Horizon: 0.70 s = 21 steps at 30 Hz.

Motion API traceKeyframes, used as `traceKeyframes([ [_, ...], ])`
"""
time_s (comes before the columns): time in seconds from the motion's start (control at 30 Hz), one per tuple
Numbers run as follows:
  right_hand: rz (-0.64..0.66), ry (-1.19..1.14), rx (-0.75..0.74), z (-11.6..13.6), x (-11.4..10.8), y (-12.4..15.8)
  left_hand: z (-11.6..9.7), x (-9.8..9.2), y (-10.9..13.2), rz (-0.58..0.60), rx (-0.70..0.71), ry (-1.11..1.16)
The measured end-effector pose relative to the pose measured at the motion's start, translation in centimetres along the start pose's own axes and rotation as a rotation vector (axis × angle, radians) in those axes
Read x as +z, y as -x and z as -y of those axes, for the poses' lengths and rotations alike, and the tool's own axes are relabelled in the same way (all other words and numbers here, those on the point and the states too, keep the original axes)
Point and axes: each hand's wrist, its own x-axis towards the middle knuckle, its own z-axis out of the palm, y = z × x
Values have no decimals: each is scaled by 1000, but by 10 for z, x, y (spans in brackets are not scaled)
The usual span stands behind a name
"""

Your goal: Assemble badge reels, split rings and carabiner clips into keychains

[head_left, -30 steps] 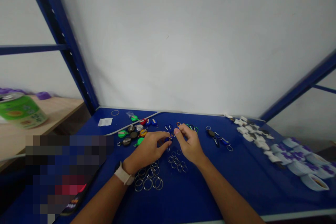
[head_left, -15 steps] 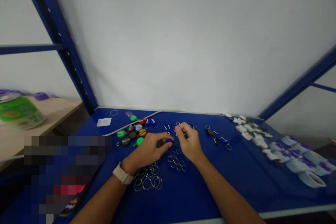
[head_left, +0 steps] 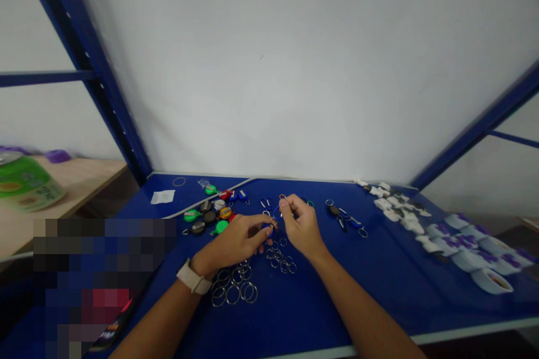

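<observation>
My left hand (head_left: 236, 241) and my right hand (head_left: 300, 225) meet over the blue table (head_left: 379, 286), fingertips pinched together on a small blue carabiner with a key ring (head_left: 273, 219). The left wrist wears a pale watch (head_left: 192, 279). Loose large key rings (head_left: 234, 287) lie under my left forearm. Smaller rings (head_left: 279, 257) lie just below my right hand. Coloured round badge reels (head_left: 210, 214) sit left of my hands.
More carabiners and finished key clips (head_left: 345, 219) lie right of my hands. White clips (head_left: 396, 207) and purple-and-white tape rolls (head_left: 471, 247) line the right edge. A green can (head_left: 25, 182) stands on a wooden bench at left. Blue shelf posts (head_left: 96, 84) frame the table.
Both hands stay pinched together on the small piece; my right fingers have shifted slightly up. The view has drifted a little to the right.
</observation>
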Motion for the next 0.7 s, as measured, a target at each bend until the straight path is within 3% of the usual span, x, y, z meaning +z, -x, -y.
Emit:
traceKeyframes([
  [0.27,-28,-29,32,-1,1,0,1,-1,0,-4,2,29],
  [0.43,160,-122,135,-5,7,-1,2,0,1,-14,-23,-18],
  [0.6,186,-138,222,-15,3,-6,6,0,-2,-36,-80,339],
  [0.7,129,-87,236,-20,-5,-12,8,-8,-5,-197,-79,706],
])
